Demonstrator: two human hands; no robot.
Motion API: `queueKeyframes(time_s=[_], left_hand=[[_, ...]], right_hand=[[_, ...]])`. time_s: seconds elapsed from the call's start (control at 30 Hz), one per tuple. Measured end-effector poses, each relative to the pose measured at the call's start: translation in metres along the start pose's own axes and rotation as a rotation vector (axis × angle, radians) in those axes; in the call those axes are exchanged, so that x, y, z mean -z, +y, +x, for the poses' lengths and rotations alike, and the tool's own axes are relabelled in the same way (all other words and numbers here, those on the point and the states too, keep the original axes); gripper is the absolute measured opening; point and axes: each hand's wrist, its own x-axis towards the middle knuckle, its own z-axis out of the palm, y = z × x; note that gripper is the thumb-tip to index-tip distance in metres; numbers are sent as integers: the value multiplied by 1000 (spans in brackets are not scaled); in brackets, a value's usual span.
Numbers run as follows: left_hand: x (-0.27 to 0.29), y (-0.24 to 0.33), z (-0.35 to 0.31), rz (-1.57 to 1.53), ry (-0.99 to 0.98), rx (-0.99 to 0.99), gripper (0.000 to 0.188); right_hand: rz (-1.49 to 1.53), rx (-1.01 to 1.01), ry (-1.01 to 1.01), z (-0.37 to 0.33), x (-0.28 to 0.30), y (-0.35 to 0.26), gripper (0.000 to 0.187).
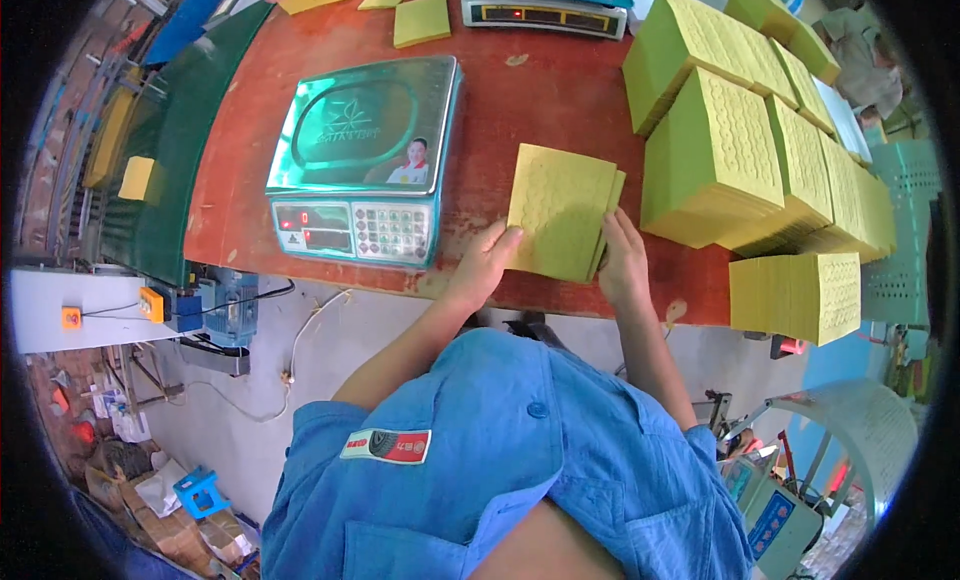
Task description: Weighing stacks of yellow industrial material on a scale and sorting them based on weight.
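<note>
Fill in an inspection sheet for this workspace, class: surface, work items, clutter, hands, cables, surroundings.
Surface: red tabletop, scuffed in patches.
Work items: small batch of yellow sheets; taller yellow stacks at right; scale at left.
Clutter: cardboard and small blue stool on the floor, lower left.
Hands: left hand and right hand hold the batch's opposite edges.
Cables: pale cable trailing across the floor.
Surroundings: dark green surface beyond the table's left edge.

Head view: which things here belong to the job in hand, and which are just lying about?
Likely part of the job:
- yellow sheets, held between left hand and right hand
- stacks of similar sheets on the right
- near scale, beside the sheets
- red table under them

Probably just lying about:
- blue plastic thing, lower left
- cardboard beside it
</note>
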Motion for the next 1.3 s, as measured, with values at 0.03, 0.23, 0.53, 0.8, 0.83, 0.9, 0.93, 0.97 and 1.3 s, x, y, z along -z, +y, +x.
queueKeyframes(time_s=[0.03, 0.23, 0.53, 0.8, 0.83, 0.9, 0.93, 0.97, 1.3], left_hand=[[0, 2, 0, 3, 10, -4, 35], [9, 15, 6, 64, 69, -225, 32], [8, 12, -19, -33, 173, -200, 28], [3, 17, -27, -253, 64, -394, 11], [3, 14, -28, -294, 74, -358, 10], [1, 13, -23, -352, 63, -319, 9], [0, 13, -20, -407, 57, -279, 8], [1, 10, -17, -406, 62, -285, 8], [-7, 6, 2, -18, 339, -154, 15]], right_hand=[[1, -1, -11, -2, 1, 1, 34], [-342, 196, -166, -15, 3, 4, 29], [-405, 211, -229, -27, 12, 22, 35], [-368, 208, -160, -30, 15, 29, 32], [-368, 205, -174, -31, 16, 29, 31], [-350, 216, -204, -28, 13, 32, 32], [-352, 217, -200, -30, 12, 30, 32], [-360, 226, -244, -31, 6, 24, 34], [-370, 224, -261, -39, 4, 24, 46]])
